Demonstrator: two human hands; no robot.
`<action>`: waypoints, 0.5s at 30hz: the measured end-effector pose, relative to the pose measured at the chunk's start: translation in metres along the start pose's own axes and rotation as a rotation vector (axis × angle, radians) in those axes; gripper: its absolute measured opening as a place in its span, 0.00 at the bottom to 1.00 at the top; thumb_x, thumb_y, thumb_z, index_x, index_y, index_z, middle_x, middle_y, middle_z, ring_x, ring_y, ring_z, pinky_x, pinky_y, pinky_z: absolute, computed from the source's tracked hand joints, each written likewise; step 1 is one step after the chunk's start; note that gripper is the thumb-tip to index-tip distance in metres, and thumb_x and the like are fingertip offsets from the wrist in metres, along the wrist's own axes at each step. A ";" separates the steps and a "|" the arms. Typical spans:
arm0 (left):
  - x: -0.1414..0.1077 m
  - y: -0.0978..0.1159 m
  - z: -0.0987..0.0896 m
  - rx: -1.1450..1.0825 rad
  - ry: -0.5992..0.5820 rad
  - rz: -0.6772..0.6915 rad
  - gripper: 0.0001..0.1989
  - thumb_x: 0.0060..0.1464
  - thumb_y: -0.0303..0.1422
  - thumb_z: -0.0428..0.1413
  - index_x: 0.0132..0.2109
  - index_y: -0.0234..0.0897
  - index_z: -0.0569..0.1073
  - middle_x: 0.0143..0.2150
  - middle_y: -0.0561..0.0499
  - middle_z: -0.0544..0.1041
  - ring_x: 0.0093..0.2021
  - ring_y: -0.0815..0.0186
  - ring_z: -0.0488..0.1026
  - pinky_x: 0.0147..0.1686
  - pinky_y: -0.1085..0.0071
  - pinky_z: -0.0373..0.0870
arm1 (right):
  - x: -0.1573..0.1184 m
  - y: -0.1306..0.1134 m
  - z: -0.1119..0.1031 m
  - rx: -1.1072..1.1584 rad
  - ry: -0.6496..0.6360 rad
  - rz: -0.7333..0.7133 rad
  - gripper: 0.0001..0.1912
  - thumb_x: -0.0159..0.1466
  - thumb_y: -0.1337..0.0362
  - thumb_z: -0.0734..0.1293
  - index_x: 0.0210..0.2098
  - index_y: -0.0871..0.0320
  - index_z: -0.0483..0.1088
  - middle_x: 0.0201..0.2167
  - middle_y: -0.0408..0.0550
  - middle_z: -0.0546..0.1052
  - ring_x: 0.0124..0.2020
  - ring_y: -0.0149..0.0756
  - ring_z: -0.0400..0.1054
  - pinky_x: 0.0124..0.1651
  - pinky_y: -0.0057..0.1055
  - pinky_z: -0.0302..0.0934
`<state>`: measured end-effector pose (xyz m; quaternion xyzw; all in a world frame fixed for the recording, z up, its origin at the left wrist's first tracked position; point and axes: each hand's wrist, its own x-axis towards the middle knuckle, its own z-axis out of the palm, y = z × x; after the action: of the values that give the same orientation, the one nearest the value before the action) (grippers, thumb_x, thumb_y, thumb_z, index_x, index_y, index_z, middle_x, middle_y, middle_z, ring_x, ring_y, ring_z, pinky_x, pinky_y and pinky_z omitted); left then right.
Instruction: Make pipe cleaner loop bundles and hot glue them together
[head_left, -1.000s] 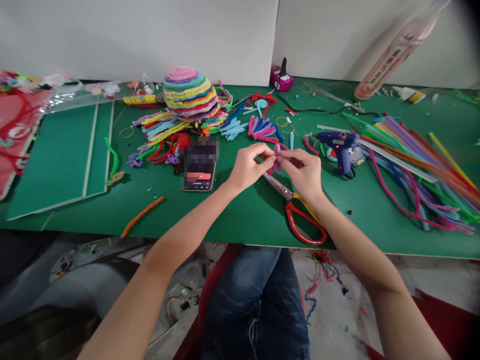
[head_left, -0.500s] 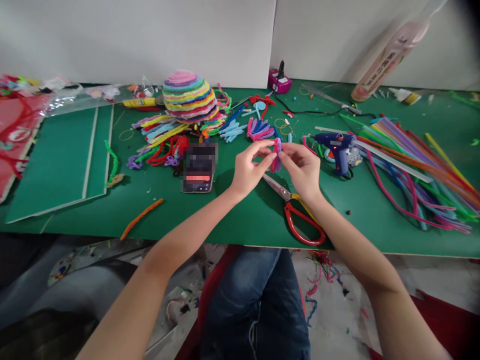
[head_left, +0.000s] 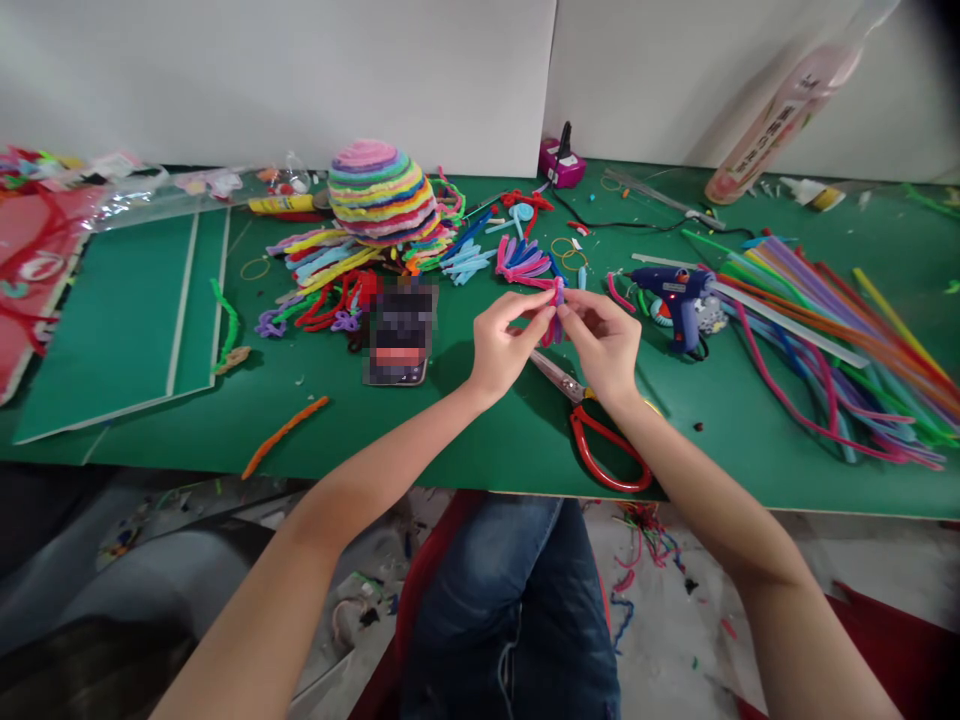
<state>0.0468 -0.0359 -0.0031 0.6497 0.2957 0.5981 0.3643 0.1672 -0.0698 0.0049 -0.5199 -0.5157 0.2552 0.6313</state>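
Pink and purple pipe cleaners (head_left: 557, 325), bent into a small piece, are pinched between my two hands above the table. My left hand (head_left: 510, 338) grips them from the left with thumb and forefinger. From the other side my right hand (head_left: 604, 340) pinches the same piece, its remaining fingers curled. Just beneath lies a pair of scissors (head_left: 609, 448) with red and yellow handles, partly covered by my right hand and forearm. Behind my fingers rests a fan-shaped bundle of pink, purple and blue pipe cleaners (head_left: 523, 262).
A phone (head_left: 400, 335) lies left of my hands, behind it a striped pipe-cleaner dome (head_left: 382, 195). To the right are a blue glue gun (head_left: 681, 300), its cord, and a long pile of pipe cleaners (head_left: 840, 350). A bottle (head_left: 784, 125) stands at the back right.
My left hand has shifted slightly, and its fingertips have closed nearer the top of the pink and purple piece. The right hand stays almost in place.
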 end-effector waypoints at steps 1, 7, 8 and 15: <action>0.000 0.000 0.000 0.004 0.004 0.009 0.08 0.54 0.29 0.59 0.42 0.38 0.79 0.36 0.50 0.80 0.34 0.71 0.76 0.29 0.78 0.73 | 0.000 0.000 0.000 -0.007 0.002 0.003 0.07 0.59 0.63 0.68 0.38 0.52 0.75 0.28 0.41 0.77 0.27 0.30 0.70 0.33 0.32 0.69; 0.000 -0.001 0.000 0.012 0.008 0.022 0.07 0.54 0.29 0.59 0.41 0.39 0.80 0.35 0.50 0.79 0.34 0.71 0.75 0.25 0.79 0.70 | -0.002 0.001 0.001 -0.037 0.016 0.016 0.08 0.59 0.62 0.67 0.38 0.52 0.75 0.29 0.41 0.77 0.27 0.30 0.70 0.32 0.33 0.69; 0.000 -0.002 0.000 0.011 0.006 0.018 0.07 0.54 0.29 0.59 0.41 0.39 0.80 0.35 0.50 0.79 0.33 0.71 0.75 0.24 0.79 0.70 | -0.002 0.001 0.001 -0.043 0.016 0.018 0.08 0.59 0.62 0.67 0.38 0.52 0.75 0.29 0.42 0.77 0.27 0.30 0.70 0.33 0.33 0.70; 0.000 -0.002 0.000 0.011 0.000 0.005 0.07 0.55 0.30 0.59 0.40 0.39 0.79 0.35 0.51 0.78 0.32 0.71 0.74 0.22 0.80 0.68 | -0.003 0.000 0.002 -0.015 0.022 -0.015 0.07 0.59 0.63 0.67 0.38 0.52 0.75 0.29 0.42 0.76 0.26 0.30 0.70 0.32 0.33 0.69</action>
<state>0.0469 -0.0349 -0.0050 0.6524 0.2975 0.5974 0.3592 0.1644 -0.0718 0.0036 -0.5235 -0.5146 0.2410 0.6349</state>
